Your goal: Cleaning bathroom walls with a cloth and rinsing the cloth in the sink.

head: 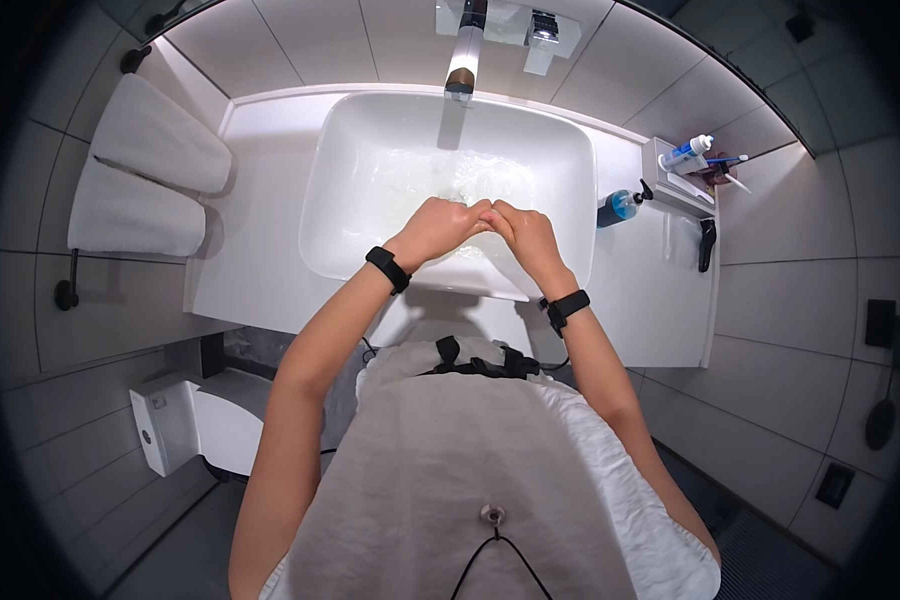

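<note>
Over the front half of a white rectangular washbasin, my left hand and my right hand meet at the fingertips. Both look wet, with curled fingers and the thumbs close together. Whether anything small lies between the fingers is hidden. Rippling, bubbly water covers the basin's floor below them. A wall-mounted chrome faucet reaches over the basin's back rim, and no stream from it is plainly visible. Black bands circle both wrists.
White towels hang at the left wall. Right of the basin stand a blue soap pump bottle and a grey holder with a toothpaste tube and toothbrush. A faucet handle sits on the back wall. A white toilet stands lower left.
</note>
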The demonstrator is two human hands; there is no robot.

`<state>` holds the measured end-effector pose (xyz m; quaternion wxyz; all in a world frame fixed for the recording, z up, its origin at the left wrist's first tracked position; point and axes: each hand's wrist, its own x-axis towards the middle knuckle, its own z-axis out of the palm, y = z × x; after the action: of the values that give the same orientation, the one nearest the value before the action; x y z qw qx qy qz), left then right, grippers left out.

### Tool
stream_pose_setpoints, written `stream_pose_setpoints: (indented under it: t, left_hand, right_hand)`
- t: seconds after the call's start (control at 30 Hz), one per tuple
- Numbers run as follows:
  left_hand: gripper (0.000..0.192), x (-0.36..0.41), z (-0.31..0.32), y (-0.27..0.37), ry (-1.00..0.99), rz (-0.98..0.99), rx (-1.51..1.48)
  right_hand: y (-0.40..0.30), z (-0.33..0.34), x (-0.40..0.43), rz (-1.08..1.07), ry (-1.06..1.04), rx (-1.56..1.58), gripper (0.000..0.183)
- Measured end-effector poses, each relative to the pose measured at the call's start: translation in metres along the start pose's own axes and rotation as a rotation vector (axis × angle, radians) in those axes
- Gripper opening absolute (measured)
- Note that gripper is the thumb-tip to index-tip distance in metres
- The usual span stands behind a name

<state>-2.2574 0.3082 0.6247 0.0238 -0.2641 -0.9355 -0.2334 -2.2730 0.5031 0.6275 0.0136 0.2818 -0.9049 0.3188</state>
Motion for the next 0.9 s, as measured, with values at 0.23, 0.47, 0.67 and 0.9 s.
stream_pose_setpoints:
  t: [0.23,0.47,0.67,0.9]
  left_hand:
    - [0.032,-0.003,0.002,0.001,-0.047,-0.018,-0.022]
    - [0.034,-0.006,0.002,0.009,-0.112,-0.104,-0.088]
    - [0.034,-0.008,0.006,0.007,-0.136,-0.073,-0.082]
    - [0.035,-0.008,0.007,0.010,-0.109,-0.146,-0.015]
  right_hand:
    - [0.005,0.002,-0.003,0.020,-0.054,0.061,0.040]
    - [0.007,0.004,-0.008,0.092,-0.094,0.066,0.042]
    - [0.012,0.004,-0.010,0.008,-0.100,0.037,0.044]
    - [0.001,0.000,-0.007,0.084,-0.089,0.016,0.040]
